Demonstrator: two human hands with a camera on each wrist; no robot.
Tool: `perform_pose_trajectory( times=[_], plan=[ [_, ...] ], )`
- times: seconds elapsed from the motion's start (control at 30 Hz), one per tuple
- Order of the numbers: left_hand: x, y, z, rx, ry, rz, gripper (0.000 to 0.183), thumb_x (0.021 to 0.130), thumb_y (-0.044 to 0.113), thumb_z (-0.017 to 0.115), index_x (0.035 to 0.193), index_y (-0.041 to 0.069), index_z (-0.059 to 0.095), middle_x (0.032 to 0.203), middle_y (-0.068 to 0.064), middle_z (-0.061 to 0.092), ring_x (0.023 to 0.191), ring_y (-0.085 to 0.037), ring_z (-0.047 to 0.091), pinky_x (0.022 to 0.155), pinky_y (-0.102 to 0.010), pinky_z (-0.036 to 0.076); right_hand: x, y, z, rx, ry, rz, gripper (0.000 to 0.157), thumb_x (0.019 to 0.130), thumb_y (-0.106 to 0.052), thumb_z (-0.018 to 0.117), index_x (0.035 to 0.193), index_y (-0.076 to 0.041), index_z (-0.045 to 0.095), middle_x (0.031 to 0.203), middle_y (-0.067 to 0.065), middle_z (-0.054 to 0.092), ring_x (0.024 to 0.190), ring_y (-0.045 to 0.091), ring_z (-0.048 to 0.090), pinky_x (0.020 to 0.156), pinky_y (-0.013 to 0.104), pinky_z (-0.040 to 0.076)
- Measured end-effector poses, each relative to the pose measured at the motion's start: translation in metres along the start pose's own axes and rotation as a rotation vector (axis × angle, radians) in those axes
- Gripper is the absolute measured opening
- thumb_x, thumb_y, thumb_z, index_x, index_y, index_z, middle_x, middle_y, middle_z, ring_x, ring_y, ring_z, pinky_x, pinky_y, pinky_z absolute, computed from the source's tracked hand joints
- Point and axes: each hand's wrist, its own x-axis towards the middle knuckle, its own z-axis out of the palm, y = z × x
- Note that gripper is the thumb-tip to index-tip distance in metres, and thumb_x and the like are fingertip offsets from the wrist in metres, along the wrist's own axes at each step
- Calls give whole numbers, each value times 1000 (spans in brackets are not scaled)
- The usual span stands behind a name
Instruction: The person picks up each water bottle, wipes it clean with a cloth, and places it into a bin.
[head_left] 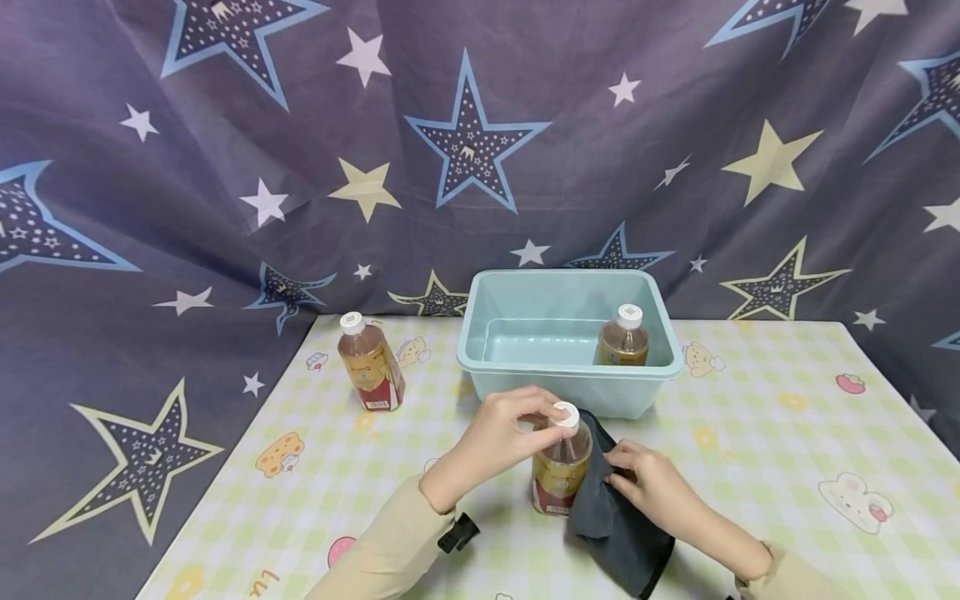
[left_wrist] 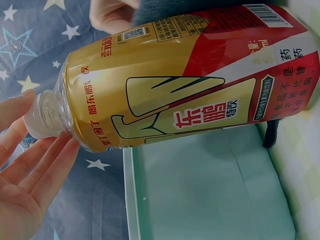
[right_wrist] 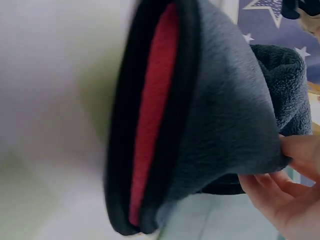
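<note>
In front of the tub stands a drink bottle (head_left: 560, 477) with a gold and red label and a white cap. My left hand (head_left: 504, 440) pinches that bottle by its cap (left_wrist: 41, 116), thumb and fingers around it. A dark grey cloth (head_left: 611, 521) with black edging hangs against the bottle's right side. My right hand (head_left: 660, 487) grips the cloth between thumb and fingers; a red underside (right_wrist: 152, 120) shows along its fold in the right wrist view. The label (left_wrist: 200, 112) faces the left wrist camera.
Behind the hands sits a light blue plastic tub (head_left: 555, 379), with another capped bottle (head_left: 624, 343) upright at its right end. A third bottle (head_left: 372, 367) stands at the table's back left. A checked cloth (head_left: 757, 417) covers the table, and a star-patterned curtain (head_left: 570, 200) hangs behind.
</note>
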Motion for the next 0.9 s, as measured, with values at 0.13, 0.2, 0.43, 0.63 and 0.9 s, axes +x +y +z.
perform_pose_trajectory(
  times=[0.13,0.2,0.43,0.63,0.9],
  plan=[
    [0,-1,0,3,11,18,10,73,12,72,79,4,68,83,-4,64,73,-7,61,66,-11,48,-1,4,7,-31,-42,12,14,74,5,65,87,1,67,78,-3,55,67,6,52,53,20,44],
    [0,-1,0,2,15,23,10,73,11,72,79,4,68,83,-4,64,73,-7,61,66,-11,48,-2,6,10,-45,-57,17,13,74,4,65,86,0,67,78,-4,54,69,7,53,55,21,44],
    [0,1,0,0,11,10,10,74,13,71,79,5,68,83,-3,64,73,-6,60,66,-11,48,-7,9,19,-91,-11,-26,12,71,3,68,81,-3,67,75,-7,52,72,11,50,60,25,44],
    [0,1,0,-8,11,7,9,74,12,71,78,5,67,83,-3,64,74,-6,60,66,-11,48,-8,5,18,-89,-4,22,14,72,3,68,85,0,67,79,-5,55,74,12,53,61,25,46],
    [0,1,0,-2,14,15,9,74,12,71,78,5,67,82,-4,64,74,-6,60,67,-11,48,-5,-11,-3,8,34,34,19,74,6,65,93,5,66,83,-2,57,67,3,51,54,19,44]
  ],
)
